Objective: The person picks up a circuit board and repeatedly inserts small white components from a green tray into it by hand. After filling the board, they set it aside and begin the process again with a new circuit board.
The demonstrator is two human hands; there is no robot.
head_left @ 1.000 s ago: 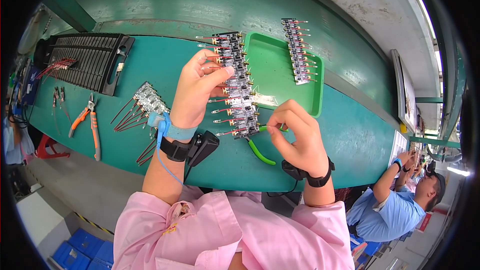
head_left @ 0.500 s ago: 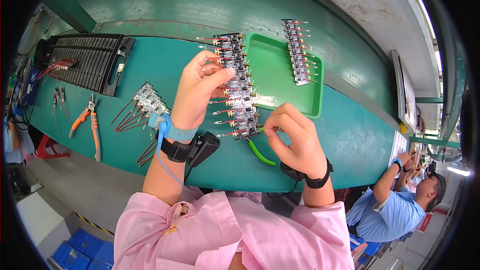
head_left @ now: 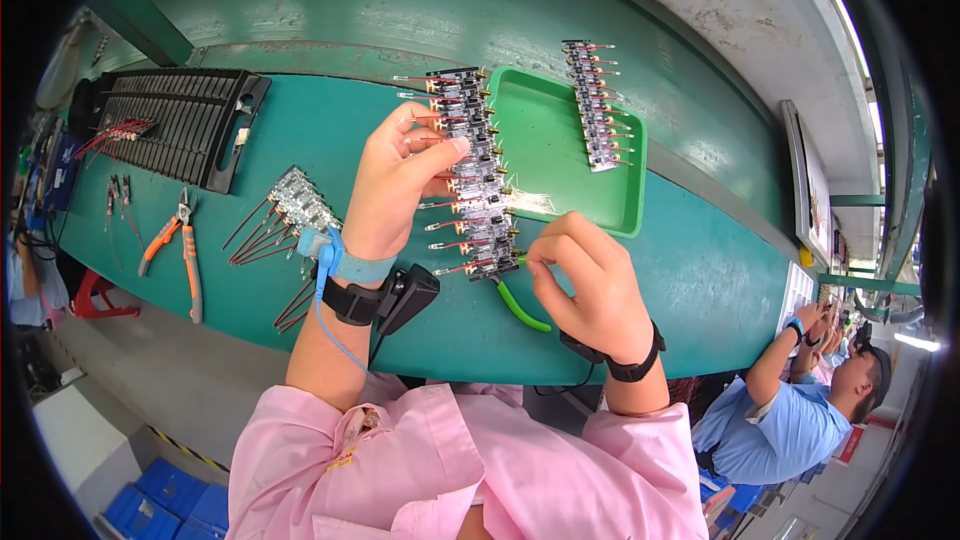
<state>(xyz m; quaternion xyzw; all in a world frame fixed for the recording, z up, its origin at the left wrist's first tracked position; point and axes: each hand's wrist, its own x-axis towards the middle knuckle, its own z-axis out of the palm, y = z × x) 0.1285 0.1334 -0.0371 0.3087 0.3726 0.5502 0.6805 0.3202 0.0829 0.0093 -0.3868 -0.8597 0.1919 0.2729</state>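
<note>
Board strip (head_left: 470,225) was in the left hand (head_left: 392,180), beyond and left of the right hand (head_left: 595,290). Tray (head_left: 634,195) sat on the bench (head_left: 710,280) beyond the right hand; loose strands (head_left: 532,202) lay in it. Second strip (head_left: 598,115) crossed the tray's far rim. Tool handle (head_left: 520,310) lay just left of the right hand. Wired board (head_left: 300,202) lay just left of the left wrist — pliers (head_left: 191,265) farther left. Slotted rack (head_left: 195,120) stood beyond the pliers, wired pieces (head_left: 125,128) on it. Co-worker (head_left: 785,430) — well right of the right hand.
</note>
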